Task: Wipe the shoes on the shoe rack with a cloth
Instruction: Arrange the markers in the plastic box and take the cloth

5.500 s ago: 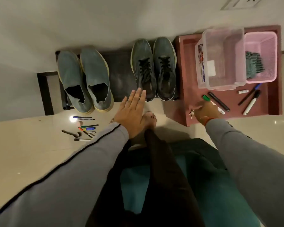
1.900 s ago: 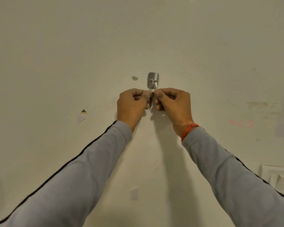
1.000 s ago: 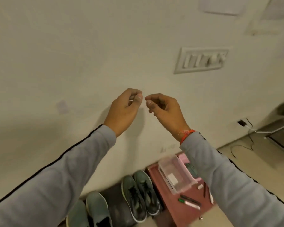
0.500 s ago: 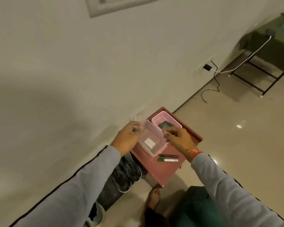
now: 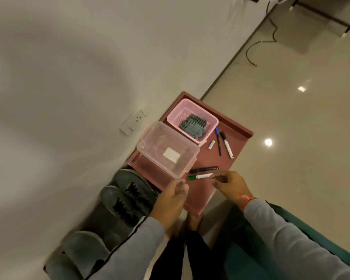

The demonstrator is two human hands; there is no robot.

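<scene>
Against the pale wall, tilted head view: low dark shoe rack mostly covered by shoes and cut off by the left sleeve. Beside it a red-brown tray table with a raised rim. On the rack, dark lace-up sneakers next to the table, and slip-on grey shoes nearer the bottom edge, blurred and partly hidden by the sleeve. On the table a clear plastic box at the wall side, a pink basket behind it holding the folded grey cloth, untouched. Markers loose on the table: black one, green-capped one, two more near the basket, a small white item too small to identify. Left hand over the table's near edge, fingers loosely curled, motion-blurred, holding nothing visible. Right hand by the green marker's tip, fingers bent inward; whether it touches or pinches anything is unclear. A bare foot shows below the table edge.
</scene>
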